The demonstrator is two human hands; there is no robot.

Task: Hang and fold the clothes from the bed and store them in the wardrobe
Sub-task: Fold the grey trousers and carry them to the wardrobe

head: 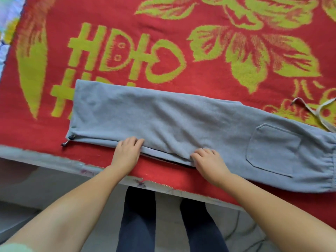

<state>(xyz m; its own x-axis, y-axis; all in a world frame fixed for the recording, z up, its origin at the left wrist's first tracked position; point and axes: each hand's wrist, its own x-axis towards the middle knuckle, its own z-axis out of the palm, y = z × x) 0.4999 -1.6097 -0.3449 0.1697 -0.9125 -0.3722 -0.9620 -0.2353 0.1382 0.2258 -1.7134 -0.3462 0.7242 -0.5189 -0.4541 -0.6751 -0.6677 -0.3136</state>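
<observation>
I see the grey sweatpants (181, 124) lying flat across the middle of the frame, folded lengthwise so one leg lies on the other, stretched from the hem at centre left to the elastic waistband at the right edge. They rest on the red and yellow-green blanket (127, 19) that covers the bed. A patch pocket (272, 150) faces up toward the right end, and a pale waist drawstring (316, 110) trails onto the blanket at the upper right. At the hem, lower left of the garment, a small dark cord toggle (68, 140) sticks out.

Both of my hands sit on the near long edge of the trousers, in the lower middle of the frame. My left hand (127, 153) lies palm down, its fingers (135, 141) bent over the edge and touching the cloth; I cannot tell whether they pinch it or only press. My right hand (209, 164) is just to the right, its fingers (200, 154) curled tightly and bunching the grey fabric at the edge, which lifts slightly there and shows a dark gap under it. The two hands are near each other but apart.

Below the bed edge, at bottom centre, my legs in dark trousers (138, 224) stand on a pale floor (54, 182).
</observation>
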